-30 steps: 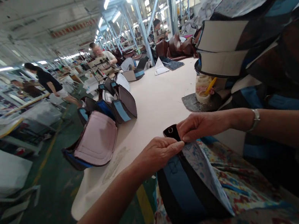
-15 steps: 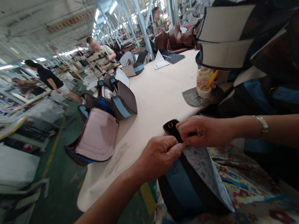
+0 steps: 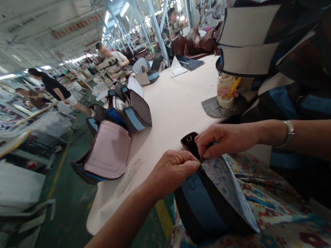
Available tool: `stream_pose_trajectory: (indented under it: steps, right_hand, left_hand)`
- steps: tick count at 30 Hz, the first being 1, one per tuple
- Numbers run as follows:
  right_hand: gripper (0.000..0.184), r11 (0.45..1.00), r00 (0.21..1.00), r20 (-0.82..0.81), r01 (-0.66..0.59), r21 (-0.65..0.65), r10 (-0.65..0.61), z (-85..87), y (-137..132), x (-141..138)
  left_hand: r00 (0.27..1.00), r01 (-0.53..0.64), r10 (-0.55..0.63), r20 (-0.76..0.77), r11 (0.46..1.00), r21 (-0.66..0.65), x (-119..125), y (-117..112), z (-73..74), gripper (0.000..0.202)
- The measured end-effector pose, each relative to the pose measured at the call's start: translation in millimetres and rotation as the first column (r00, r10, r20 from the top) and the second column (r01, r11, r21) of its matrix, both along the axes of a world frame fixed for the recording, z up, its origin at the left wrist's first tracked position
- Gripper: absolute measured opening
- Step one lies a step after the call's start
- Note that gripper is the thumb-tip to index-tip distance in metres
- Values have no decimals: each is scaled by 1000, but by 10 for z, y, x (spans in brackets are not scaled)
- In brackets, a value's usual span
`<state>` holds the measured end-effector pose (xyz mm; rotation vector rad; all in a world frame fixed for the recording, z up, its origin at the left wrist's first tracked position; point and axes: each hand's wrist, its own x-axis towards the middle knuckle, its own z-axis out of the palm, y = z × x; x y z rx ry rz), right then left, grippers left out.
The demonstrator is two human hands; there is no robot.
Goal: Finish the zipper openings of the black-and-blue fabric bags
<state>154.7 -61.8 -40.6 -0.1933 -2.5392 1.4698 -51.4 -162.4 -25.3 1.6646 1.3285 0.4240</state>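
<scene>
A half-made bag, black with a blue stripe and a blue-patterned lining, rests tilted on my lap against a floral apron. With thumb and fingers pinched, my left hand grips the bag's top edge on the blue-stripe side. My right hand, a bracelet on its wrist, pinches the same edge close by, near the lining. Just beyond the fingers a dark tab with a small metal ring sticks up. The exact spot under the fingertips is hidden.
A pale worktable lies ahead, with several bags along its left side and an open pink-lined one nearest. On the right stand a glue pot with a yellow-handled tool and a tall bag stack. Co-workers are farther back.
My fingertips have drawn slightly apart, showing more of the bag's edge between them. The left hand shifted a little left; the bag has hardly moved.
</scene>
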Motion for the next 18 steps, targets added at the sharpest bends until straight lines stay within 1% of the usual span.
stream_pose_trajectory:
  steps: [2,3,4,5,7,8,9,10,11,12,13,14,15,16,17,18]
  right_hand:
    - [12,992,998,-59,23,128,-16,-13,-36,-21]
    - [12,986,996,-82,35,163,-22,-22,-44,-24]
    - [14,986,995,-97,39,165,-23,-34,-41,-22]
    - [17,991,994,-102,37,127,-24,-48,-26,-12]
    - [26,998,995,-86,51,-24,-53,-89,38,22]
    - [32,990,989,-90,106,-97,-115,-113,79,45]
    - [37,969,971,-102,200,-147,-216,-139,116,71]
    - [40,931,931,-120,323,-170,-345,-162,143,100]
    - [43,878,873,-131,446,-176,-470,-178,150,132]
    - [45,826,818,-131,538,-170,-560,-184,132,168]
    - [47,800,794,-105,584,-142,-598,-176,84,208]
    - [50,810,809,-52,581,-85,-585,-152,3,251]
    - [53,843,842,20,539,-5,-538,-115,-107,291]
    - [55,880,874,101,467,90,-474,-70,-240,322]
    - [57,901,889,180,388,197,-422,-25,-383,334]
    - [58,898,881,245,332,288,-405,13,-519,323]
  left_hand:
    - [998,0,7,-66,995,99,38,-20,-3,19]
    - [997,-1,13,-82,990,144,51,-29,-3,19]
    - [997,-1,15,-81,985,175,55,-37,-3,19]
    - [998,3,9,-67,983,184,49,-43,-2,20]
    - [1000,16,-15,-11,990,141,1,-44,2,23]
    - [999,25,-28,25,994,105,-39,-41,5,25]
    - [998,34,-38,59,997,71,-85,-36,7,28]
    - [996,38,-41,83,998,43,-133,-32,9,31]
    - [995,38,-40,94,999,29,-176,-28,12,33]
    - [995,32,-34,92,999,24,-209,-26,15,35]
    - [997,21,-23,79,999,29,-227,-26,19,35]
    - [998,5,-8,59,999,44,-226,-28,24,36]
    - [999,-15,13,37,997,69,-204,-33,30,36]
    - [999,-38,37,19,994,100,-166,-39,34,36]
    - [998,-64,64,9,989,135,-116,-42,33,36]
    - [996,-90,91,4,981,173,-61,-40,26,37]
